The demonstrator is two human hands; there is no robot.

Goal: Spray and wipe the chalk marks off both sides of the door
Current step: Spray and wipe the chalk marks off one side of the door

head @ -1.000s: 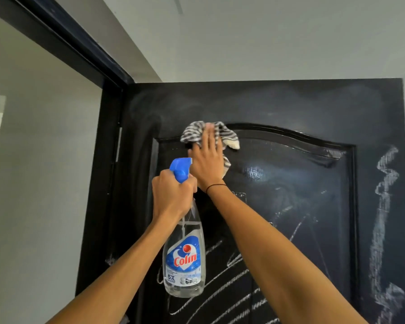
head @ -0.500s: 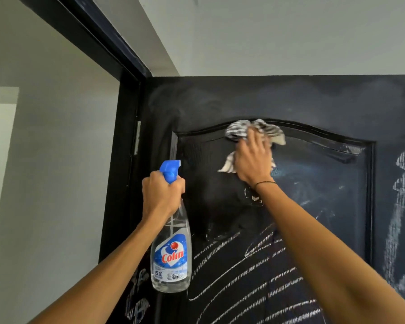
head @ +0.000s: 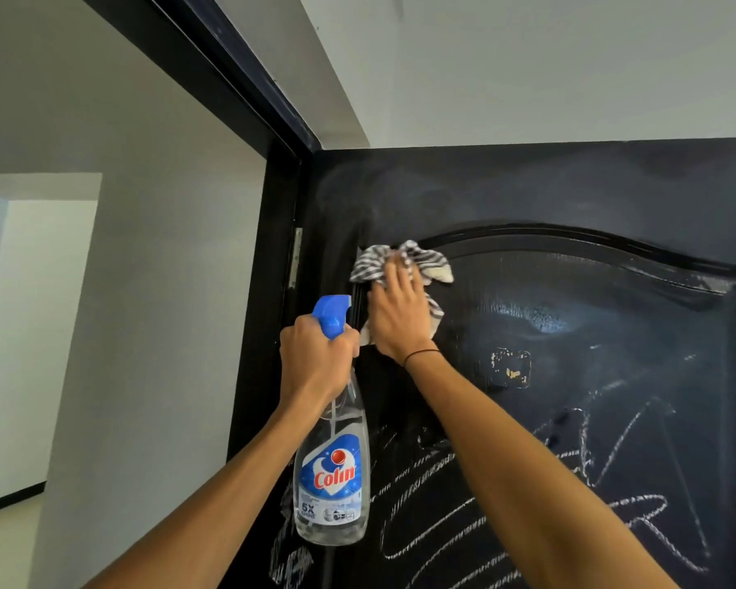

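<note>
White wall (head: 115,316) fills the 9 o'clock side, black door frame (head: 268,291) running up to 11 o'clock, hinge (head: 297,259) on its edge. Left hand (head: 315,359) just left of centre, fingers curled tight round the neck of a clear spray bottle (head: 334,482), blue trigger head (head: 332,314) sticking out above the fist, bottle hanging upright, label reads Colin. Right hand (head: 400,316) just beside it toward 1 o'clock, fingers spread fairly flat, pressing a striped cloth (head: 404,265) onto the dark door (head: 570,189) at the top left corner of the raised arched panel; thin black band (head: 421,355) on that wrist. Door surface around the cloth looks wet and smeared, shiny patch toward 3 o'clock. Small scuffed patch (head: 511,367) right of the wrist. Chalk marks (head: 527,516) cover the lower door from 6 to 4 o'clock, more scribbles at the door's edge under the bottle. Pale ceiling (head: 527,65) at 12 o'clock.
</note>
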